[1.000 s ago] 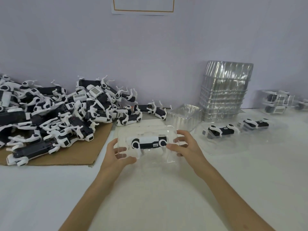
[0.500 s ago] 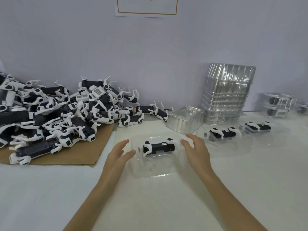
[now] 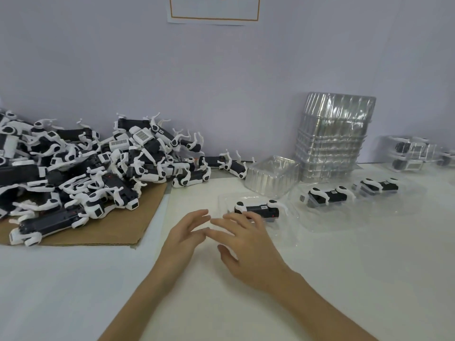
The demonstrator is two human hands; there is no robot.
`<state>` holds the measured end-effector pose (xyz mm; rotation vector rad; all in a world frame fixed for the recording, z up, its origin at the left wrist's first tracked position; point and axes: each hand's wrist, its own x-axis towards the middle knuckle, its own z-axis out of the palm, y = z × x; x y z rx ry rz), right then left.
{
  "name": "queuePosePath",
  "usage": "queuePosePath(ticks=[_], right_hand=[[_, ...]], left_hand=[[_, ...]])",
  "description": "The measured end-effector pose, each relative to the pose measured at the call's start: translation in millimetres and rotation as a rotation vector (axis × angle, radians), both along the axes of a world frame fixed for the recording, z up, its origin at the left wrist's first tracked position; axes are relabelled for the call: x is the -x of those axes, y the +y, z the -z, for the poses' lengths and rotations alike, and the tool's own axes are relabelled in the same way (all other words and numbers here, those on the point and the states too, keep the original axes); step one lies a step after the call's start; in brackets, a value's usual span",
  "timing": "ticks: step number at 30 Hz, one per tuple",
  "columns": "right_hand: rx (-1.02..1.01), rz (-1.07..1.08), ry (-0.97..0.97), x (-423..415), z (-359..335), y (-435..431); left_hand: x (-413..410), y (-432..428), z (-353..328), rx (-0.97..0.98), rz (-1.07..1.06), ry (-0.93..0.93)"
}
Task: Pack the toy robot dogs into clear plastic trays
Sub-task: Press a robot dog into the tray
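Hovering with fingers spread and holding nothing, the left hand [image 3: 186,236] and right hand [image 3: 248,247] almost meet at their fingertips. The right hand's fingers overlap the near left edge of a clear tray [image 3: 227,200] holding 1 toy dog [image 3: 257,209]. Just right lie 2 more filled trays [image 3: 344,212]. Behind them stand a stack of empty trays [image 3: 332,139] and 1 loose tray [image 3: 270,173]. Left, a pile of dogs [image 3: 73,168] covers cardboard [image 3: 110,232]. Bare white table [image 3: 61,291] spreads nearer.
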<state>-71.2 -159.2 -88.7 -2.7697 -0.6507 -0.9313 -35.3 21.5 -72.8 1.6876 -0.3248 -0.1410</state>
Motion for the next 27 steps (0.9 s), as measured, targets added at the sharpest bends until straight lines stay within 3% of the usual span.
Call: queuePosePath(ticks=[6, 11, 15, 18, 22, 24, 27], right_hand=[[-0.132, 0.223, 0.146, -9.1, -0.4, -20.2], [-0.165, 0.393, 0.146, -16.8, -0.2, -43.0], [-0.359, 0.562, 0.092, -19.5, -5.8, -71.1], [-0.481, 0.761, 0.072, -17.4, -10.2, -103.9], [-0.525, 1.052, 0.234, -10.4, -13.5, -149.3], [-0.547, 1.084, 0.322, -7.2, -11.2, -162.8], [-0.686, 0.971, 0.286, -8.3, -10.4, -159.4]], left_hand=[[-2.9, 5.2, 0.8, 0.015, -0.091, 0.053], [0.1, 1.2, 3.7, -0.027, -0.042, 0.043], [-0.3, 0.9, 5.0, -0.046, -0.034, 0.045], [-0.9, 1.3, 5.3, -0.044, -0.034, 0.048], [0.1, 0.5, 4.3, -0.045, -0.032, 0.054], [0.5, -0.1, 3.8, -0.049, -0.035, 0.055], [1.0, -0.7, 3.3, -0.056, -0.035, 0.054]])
